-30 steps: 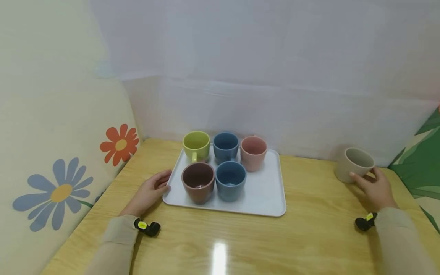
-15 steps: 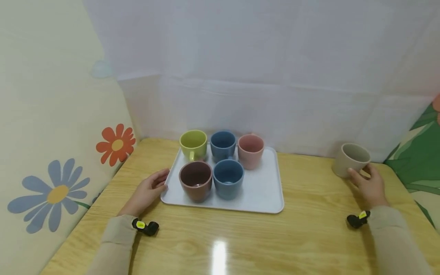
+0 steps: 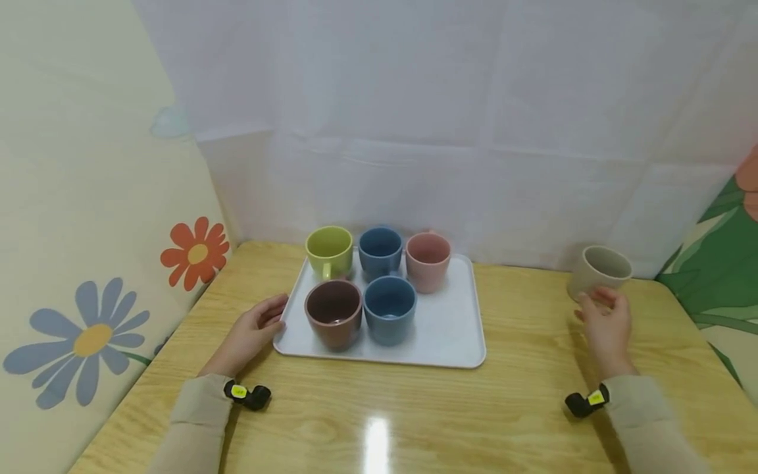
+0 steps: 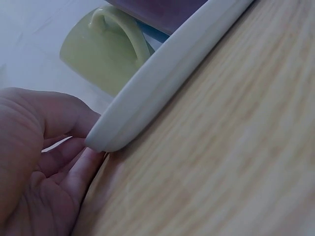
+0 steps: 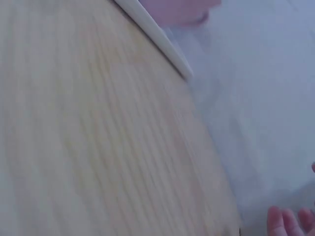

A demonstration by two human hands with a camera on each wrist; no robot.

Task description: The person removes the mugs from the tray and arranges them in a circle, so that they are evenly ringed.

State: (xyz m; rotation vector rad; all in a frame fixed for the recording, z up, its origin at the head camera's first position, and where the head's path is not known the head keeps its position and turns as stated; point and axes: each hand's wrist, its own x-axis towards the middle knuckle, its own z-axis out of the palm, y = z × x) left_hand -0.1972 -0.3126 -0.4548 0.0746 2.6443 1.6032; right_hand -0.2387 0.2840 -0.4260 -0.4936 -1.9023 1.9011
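My left hand [image 3: 250, 330] holds the left edge of a white tray [image 3: 447, 329]. In the left wrist view the thumb lies at the tray's rim [image 4: 123, 110], with the fingers at its underside. Upright on the tray stand a green mug [image 3: 329, 253], two blue mugs [image 3: 387, 319], a pink mug [image 3: 428, 266] and a brown mug [image 3: 334, 322]. Far to the right, a beige cup [image 3: 581, 280] stands on the table. My right hand [image 3: 608, 329] is just in front of it, fingers loosely bent, holding nothing; in the right wrist view only fingertips [image 5: 290, 223] show at the lower right corner.
The wooden table [image 3: 521, 395] runs back to a white cloth [image 3: 379, 178] hung behind it. A wall with painted flowers [image 3: 91, 339] closes off the left side, and a green leaf pattern [image 3: 725, 270] is on the right.
My right hand has let go of the beige cup and moved left in front of it. The cup stays where it stood. My left hand keeps its hold on the tray; the view shifts slightly.
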